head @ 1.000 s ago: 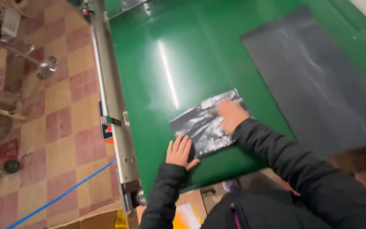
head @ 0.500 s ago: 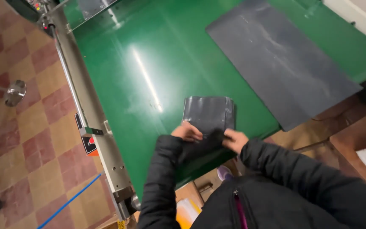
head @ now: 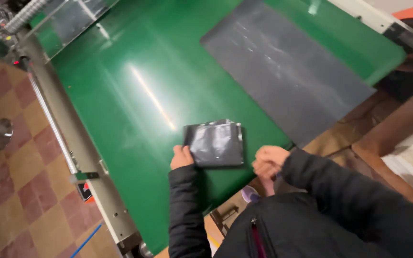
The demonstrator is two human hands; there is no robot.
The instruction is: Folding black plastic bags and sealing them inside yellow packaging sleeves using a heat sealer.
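- A folded dark grey plastic bag (head: 214,143) is seen lying flat on the green belt (head: 120,95), close to the belt's near edge; whether anything is inside it cannot be told.
- The bag is glossy and crinkled, with pale glints across its film, and is folded to a nearly square packet with several layers showing at its far edge.
- Its slightly longer side is laid roughly along the belt's near edge, and its layered edge is turned toward the belt's far side.
- The bag's near left corner is touched by the left hand (head: 182,156), whose fingers are curled and laid against the packet's edge; a firm pinch cannot be told.
- The right hand (head: 269,160) is held just off the belt's near edge, to the right of the bag and apart from it, its fingers curled into a loose fist with nothing visibly gripped.
- A large flat grey sheet (head: 283,71), matte and smooth, is spread on the belt's far right part, well apart from the bag.
- A metal side rail (head: 80,157) is set along the belt's left edge, above a red and tan tiled floor (head: 10,181).
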